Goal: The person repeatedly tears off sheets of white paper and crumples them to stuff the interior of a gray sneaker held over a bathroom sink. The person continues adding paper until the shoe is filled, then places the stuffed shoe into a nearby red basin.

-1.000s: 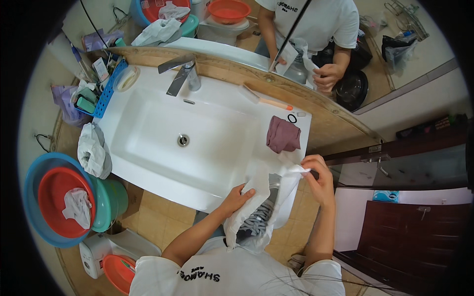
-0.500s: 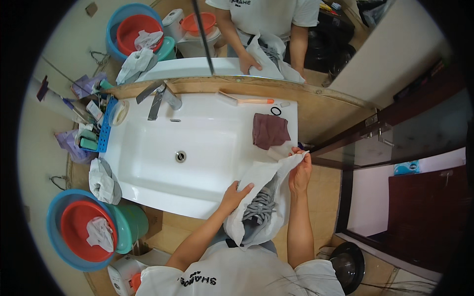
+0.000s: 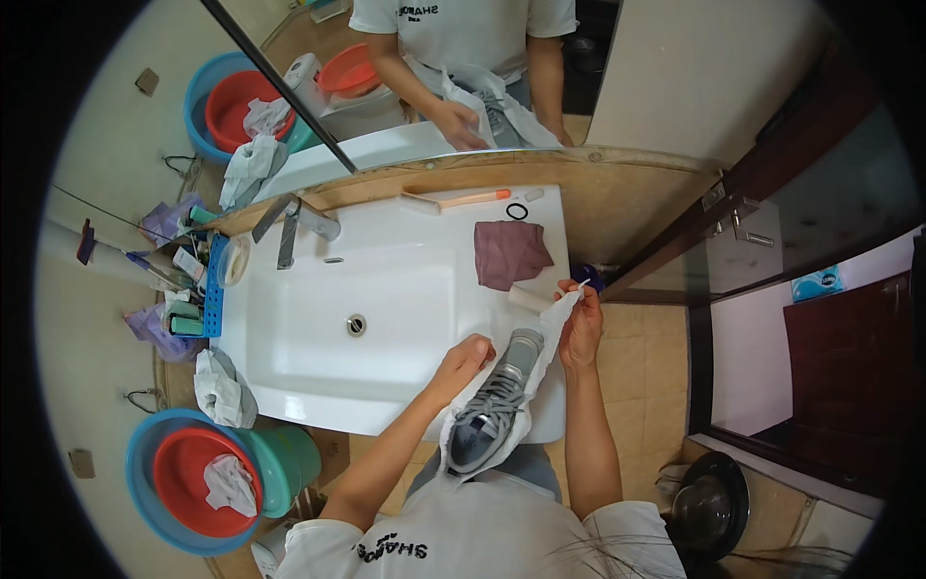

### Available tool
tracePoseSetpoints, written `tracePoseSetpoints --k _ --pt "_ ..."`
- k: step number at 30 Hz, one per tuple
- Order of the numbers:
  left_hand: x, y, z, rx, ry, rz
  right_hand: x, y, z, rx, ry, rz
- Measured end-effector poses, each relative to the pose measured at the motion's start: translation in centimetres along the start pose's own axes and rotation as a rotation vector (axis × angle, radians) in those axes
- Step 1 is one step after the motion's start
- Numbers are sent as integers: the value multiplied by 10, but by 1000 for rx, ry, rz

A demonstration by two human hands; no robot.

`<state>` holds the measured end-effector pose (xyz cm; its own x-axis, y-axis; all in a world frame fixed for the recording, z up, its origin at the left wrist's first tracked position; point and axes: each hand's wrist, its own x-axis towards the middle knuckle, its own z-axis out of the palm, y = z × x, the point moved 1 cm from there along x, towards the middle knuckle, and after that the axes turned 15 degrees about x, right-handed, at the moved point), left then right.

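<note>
A grey lace-up sneaker point(image 3: 490, 410) lies in a sheet of thin white paper point(image 3: 552, 333) at the basin's near right edge, in front of my body. Its toe points away from me, and the paper is folded back so that the laces and tongue show. My left hand point(image 3: 461, 369) is closed at the paper's left edge, fingers curled beside the shoe. With thumb and fingers, my right hand point(image 3: 581, 333) pinches the paper's far right corner. A white roll-like piece point(image 3: 529, 298) lies just beyond the paper. Beside it rests a folded mauve cloth point(image 3: 511, 255).
The white washbasin point(image 3: 280, 367) has a metal faucet point(image 3: 304, 224). A brush with an orange handle point(image 3: 473, 199) and a black ring point(image 3: 517, 211) lie along its back. A white-wrapped bundle point(image 3: 222, 391) sits at the left corner, above stacked tubs point(image 3: 145, 482). A mirror hangs behind.
The white paper has been opened out, baring the sneaker's toe and upper. My left hand has shifted slightly from on top of the paper to its edge. The view has turned a little.
</note>
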<state>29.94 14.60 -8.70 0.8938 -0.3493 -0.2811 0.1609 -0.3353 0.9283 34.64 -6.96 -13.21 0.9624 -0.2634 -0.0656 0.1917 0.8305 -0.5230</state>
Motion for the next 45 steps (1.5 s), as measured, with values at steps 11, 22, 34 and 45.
tracePoseSetpoints --k 11,22,34,45 --pt "-14 82 -8 659 -60 140 -4 -5 0 -32 -14 8" --pt "2 33 -24 720 211 -89 -6 -2 -3 -4 -29 33" --pt "12 38 13 300 88 28 -8 -2 -14 9 5 37" --pt "14 40 18 228 -219 206 -5 -4 -8 -41 3 32"
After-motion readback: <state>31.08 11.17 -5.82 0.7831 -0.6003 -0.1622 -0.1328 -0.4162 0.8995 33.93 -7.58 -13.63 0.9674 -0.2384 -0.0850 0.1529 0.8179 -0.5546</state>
